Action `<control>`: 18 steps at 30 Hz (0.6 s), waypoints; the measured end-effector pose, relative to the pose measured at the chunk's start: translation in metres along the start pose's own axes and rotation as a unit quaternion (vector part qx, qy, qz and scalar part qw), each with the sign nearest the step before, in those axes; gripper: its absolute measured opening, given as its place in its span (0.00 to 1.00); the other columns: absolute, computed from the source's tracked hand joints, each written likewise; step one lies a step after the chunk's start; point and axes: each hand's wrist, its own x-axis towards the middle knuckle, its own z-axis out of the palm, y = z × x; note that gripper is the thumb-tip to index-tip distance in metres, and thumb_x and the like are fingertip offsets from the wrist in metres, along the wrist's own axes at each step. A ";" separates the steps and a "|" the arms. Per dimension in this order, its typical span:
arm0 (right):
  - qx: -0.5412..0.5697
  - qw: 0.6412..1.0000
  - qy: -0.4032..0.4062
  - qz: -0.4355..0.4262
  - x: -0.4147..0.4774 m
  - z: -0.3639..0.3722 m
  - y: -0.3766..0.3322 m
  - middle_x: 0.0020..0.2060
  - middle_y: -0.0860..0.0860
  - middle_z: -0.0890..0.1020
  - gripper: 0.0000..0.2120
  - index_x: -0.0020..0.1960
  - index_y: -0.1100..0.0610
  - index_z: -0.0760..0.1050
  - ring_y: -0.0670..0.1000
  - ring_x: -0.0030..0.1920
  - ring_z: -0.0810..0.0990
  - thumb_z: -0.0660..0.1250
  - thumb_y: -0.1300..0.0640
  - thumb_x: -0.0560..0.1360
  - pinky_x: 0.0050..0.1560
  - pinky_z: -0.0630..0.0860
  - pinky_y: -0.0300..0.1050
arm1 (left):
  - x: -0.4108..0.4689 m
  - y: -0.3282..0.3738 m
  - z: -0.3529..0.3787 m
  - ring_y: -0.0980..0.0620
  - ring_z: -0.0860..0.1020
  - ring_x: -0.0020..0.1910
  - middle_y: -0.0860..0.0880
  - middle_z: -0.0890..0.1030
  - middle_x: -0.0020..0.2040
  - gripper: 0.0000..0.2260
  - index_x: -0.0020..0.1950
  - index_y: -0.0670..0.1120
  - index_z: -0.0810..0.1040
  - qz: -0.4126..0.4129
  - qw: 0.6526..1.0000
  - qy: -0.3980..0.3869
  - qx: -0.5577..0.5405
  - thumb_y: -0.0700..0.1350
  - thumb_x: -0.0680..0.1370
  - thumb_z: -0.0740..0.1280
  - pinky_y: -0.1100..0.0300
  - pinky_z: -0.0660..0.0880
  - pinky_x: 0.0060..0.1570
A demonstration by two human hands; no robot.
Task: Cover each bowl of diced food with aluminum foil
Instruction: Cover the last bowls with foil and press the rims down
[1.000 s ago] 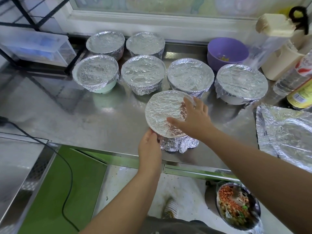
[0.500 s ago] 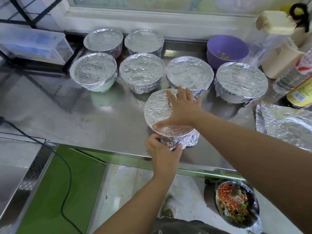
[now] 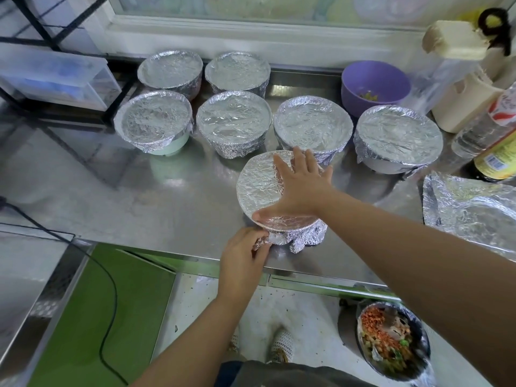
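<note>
- Nearest to me, low on the right and below the table edge, an open bowl of diced food [image 3: 391, 344] sits uncovered; by my reading it is one of the jobs left.
- At the near edge of the table [image 3: 83, 191] my left hand [image 3: 245, 252] is curled shut, its fingers [image 3: 261, 240] pinching the loose foil skirt [image 3: 296, 241] at the near-left side of the bowl I am wrapping [image 3: 259, 185].
- My right hand [image 3: 300, 191] lies flat on that bowl's foil top, palm down, fingers spread and pointing far, thumb along the near rim; it grips nothing, only presses.
- The relation that matters: the untucked foil hangs just right of my left fingers along the near side, so I judge the left hand is the nearer one to work round it while the right pins the bowl.
- Right of this, a spare foil sheet [image 3: 469, 208] lies on the table, well apart from both hands.
- Farther back stand six covered bowls [image 3: 312, 121], four in one row and two behind.
- Far right, a purple bowl [image 3: 374, 79] stands uncovered.
</note>
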 end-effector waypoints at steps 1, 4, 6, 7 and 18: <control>-0.001 1.000 0.000 0.000 0.000 0.000 0.000 0.79 0.56 0.31 0.70 0.80 0.44 0.32 0.62 0.78 0.30 0.62 0.15 0.53 0.72 0.39 0.77 | 0.000 -0.002 0.000 0.55 0.79 0.47 0.57 0.80 0.52 0.06 0.53 0.49 0.83 0.020 1.000 0.008 0.010 0.41 0.77 0.74 0.60 0.76 0.47; -0.004 1.000 0.001 -0.001 0.000 0.000 0.000 0.79 0.56 0.31 0.70 0.80 0.44 0.32 0.62 0.78 0.30 0.62 0.14 0.53 0.72 0.39 0.77 | -0.002 -0.004 -0.001 0.54 0.78 0.45 0.55 0.79 0.51 0.06 0.54 0.48 0.83 0.064 0.997 0.035 0.023 0.42 0.77 0.74 0.58 0.77 0.46; -0.006 1.000 0.001 -0.002 0.000 0.000 0.001 0.79 0.56 0.31 0.70 0.80 0.44 0.32 0.62 0.78 0.30 0.62 0.14 0.53 0.72 0.39 0.77 | -0.002 -0.006 -0.002 0.54 0.77 0.43 0.55 0.79 0.48 0.04 0.53 0.48 0.82 0.090 0.995 0.043 0.032 0.45 0.79 0.70 0.53 0.77 0.45; -0.007 1.000 0.000 -0.002 0.000 0.000 0.001 0.79 0.56 0.31 0.69 0.80 0.44 0.32 0.62 0.78 0.30 0.62 0.14 0.53 0.72 0.39 0.77 | -0.001 -0.006 -0.003 0.54 0.77 0.44 0.55 0.79 0.47 0.06 0.53 0.48 0.82 0.105 0.993 0.043 0.040 0.47 0.80 0.67 0.51 0.77 0.45; 0.005 1.000 0.012 -0.005 -0.002 0.003 0.003 0.79 0.56 0.32 0.70 0.80 0.45 0.33 0.61 0.78 0.29 0.62 0.14 0.53 0.72 0.37 0.76 | 0.016 0.005 -0.018 0.58 0.76 0.40 0.59 0.75 0.49 0.07 0.43 0.56 0.79 -0.037 0.999 0.013 0.004 0.45 0.76 0.75 0.62 0.73 0.43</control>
